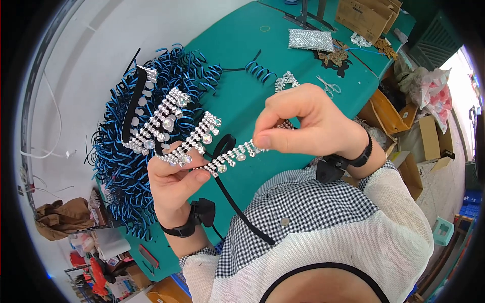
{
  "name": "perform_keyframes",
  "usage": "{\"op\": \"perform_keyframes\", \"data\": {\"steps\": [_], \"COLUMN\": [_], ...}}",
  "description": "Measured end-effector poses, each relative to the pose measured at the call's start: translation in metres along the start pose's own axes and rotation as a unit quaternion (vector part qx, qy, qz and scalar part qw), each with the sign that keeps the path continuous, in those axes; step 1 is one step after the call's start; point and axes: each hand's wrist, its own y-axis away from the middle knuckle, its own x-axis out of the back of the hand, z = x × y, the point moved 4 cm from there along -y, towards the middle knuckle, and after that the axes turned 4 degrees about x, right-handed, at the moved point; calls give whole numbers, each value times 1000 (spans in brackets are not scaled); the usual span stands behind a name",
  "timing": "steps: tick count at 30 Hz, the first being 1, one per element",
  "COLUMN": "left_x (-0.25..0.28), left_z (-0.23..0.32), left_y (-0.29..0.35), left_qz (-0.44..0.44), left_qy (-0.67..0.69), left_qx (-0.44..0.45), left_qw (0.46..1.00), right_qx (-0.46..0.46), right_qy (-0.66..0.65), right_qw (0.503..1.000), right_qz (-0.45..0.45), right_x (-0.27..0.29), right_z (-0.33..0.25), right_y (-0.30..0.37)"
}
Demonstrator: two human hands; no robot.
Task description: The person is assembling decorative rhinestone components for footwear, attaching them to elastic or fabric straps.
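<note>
Left hand [174,184], at the right edge of a curly blue-and-black heap [118,174], closed in a pinch on a rhinestone trim [233,156]. Right hand [308,121], farther right of the heap, thumb and fingertips pinched on the same trim, with a nearly straight run between both hands.

Below and right of the heap, a narrow black ribbon [236,214], trailing from near the left hand to a checked garment [303,202]; cannot tell if joined to the trim.

Past the left hand, more trim in loose loops over the right part of the heap: silver bead rows along one edge, round clear stones and small pointed drops along the other, flat black backing on the farthest loop.

By the look, light and limp lengthwise, perhaps a little stiffer across the beads. Probably slippery on the stones; drops likely to snag in the coils. Best held flat by the bead rows, thumb in front, finger behind, clear of the drops.

Underneath, a green desk [303,65]. Farther out, right of the heap: a loose blue coil [258,72], scissors [329,87], a silver packet [310,40], a cardboard box [361,19].
</note>
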Motion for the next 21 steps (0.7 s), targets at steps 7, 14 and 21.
{"op": "perform_keyframes", "data": {"steps": [7, 14, 21], "left_x": [0, -14, -19], "left_z": [-1, -1, -7], "left_y": [4, 2, -2], "left_qz": [-12, 2, 28], "left_qy": [1, 43, 75], "left_qx": [-21, -33, -56], "left_qw": [1000, 998, 995], "right_qx": [82, 41, -12], "right_qy": [37, -34, -106], "right_qw": [996, 999, 994], "right_qz": [19, 12, -7], "right_x": [1, -1, -8], "right_z": [-5, 13, 25], "right_y": [4, 4, 5]}}
